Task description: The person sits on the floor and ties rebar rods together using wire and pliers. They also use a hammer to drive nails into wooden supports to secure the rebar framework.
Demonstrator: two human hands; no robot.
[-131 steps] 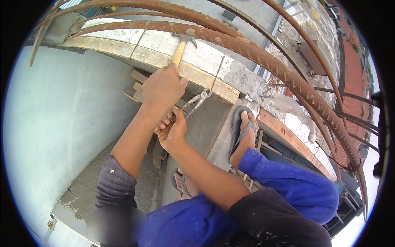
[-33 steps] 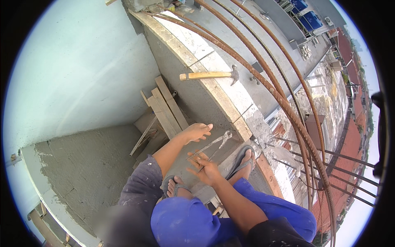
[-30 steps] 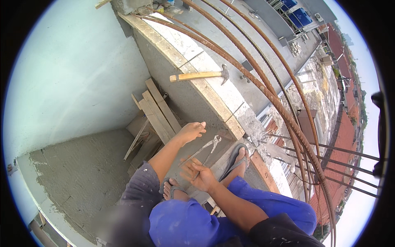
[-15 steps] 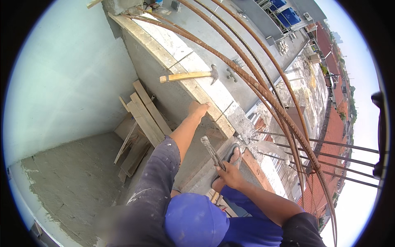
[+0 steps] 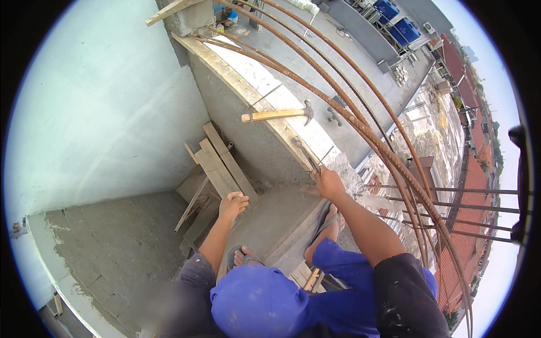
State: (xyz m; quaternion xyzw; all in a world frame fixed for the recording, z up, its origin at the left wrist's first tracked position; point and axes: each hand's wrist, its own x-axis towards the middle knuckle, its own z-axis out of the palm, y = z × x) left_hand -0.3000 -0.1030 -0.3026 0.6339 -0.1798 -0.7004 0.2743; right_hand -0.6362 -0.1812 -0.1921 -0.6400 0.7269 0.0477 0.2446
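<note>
Right hand (image 5: 328, 183) is gripping the pincers (image 5: 304, 151) by the handles, fingers closing round them, presumably for aiming the head outward; pincers are sitting over the wall ledge (image 5: 322, 136) (contact unclear), looking slim, dull grey. Claw hammer (image 5: 276, 115) is lying across it, head probably balancing the overhanging handle. Left hand (image 5: 233, 207) is hovering, fingers curling; can't tell if holding anything.

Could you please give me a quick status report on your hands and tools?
Right hand gripping pincers at ledge. Left hand lower, half-curled, contents unclear. Hammer lying across ledge beyond pincers; rusty rebar arching past.
</note>
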